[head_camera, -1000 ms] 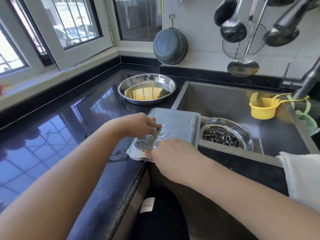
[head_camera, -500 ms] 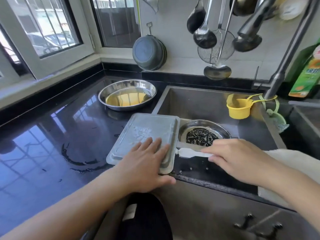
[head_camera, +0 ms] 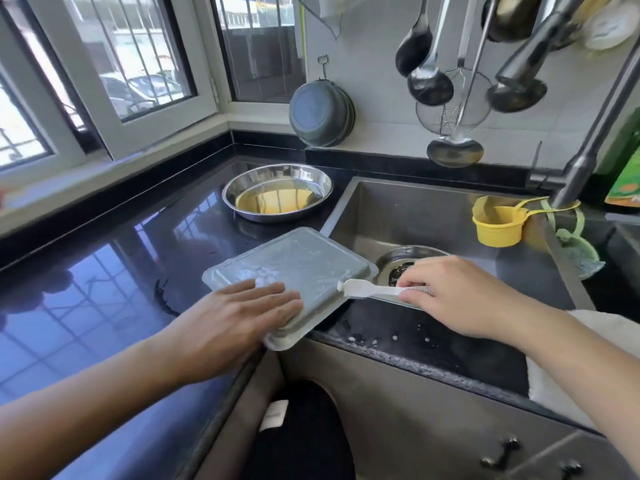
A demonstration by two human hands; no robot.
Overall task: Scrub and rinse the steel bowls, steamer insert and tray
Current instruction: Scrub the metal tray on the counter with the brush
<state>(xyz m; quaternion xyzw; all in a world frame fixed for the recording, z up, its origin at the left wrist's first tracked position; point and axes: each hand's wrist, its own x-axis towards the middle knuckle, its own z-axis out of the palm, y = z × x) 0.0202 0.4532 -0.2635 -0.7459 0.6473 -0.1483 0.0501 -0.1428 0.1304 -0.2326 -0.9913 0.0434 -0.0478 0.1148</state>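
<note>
A rectangular steel tray (head_camera: 301,268) lies upside down on the black counter's corner, its far edge over the sink rim, with soap foam on it. My left hand (head_camera: 242,310) presses flat on its near end, fingers spread. My right hand (head_camera: 453,292) grips a white brush (head_camera: 367,289) whose head touches the tray's right edge. A round steel bowl (head_camera: 277,192) holding yellowish liquid sits on the counter behind the tray. In the sink, a steel bowl (head_camera: 408,258) with dark scraps lies partly hidden by my right hand.
A steel sink (head_camera: 415,213) lies to the right, with a yellow scoop (head_camera: 498,226) on its far rim and a faucet (head_camera: 588,147) above. Ladles (head_camera: 429,84) hang on the wall. A grey pan (head_camera: 322,112) hangs by the window. A white cloth (head_camera: 609,327) lies at right.
My left hand went from the tray's middle to pressing flat on its near end. My right hand left the tray, took the white brush and brought its head to the tray's right edge.
</note>
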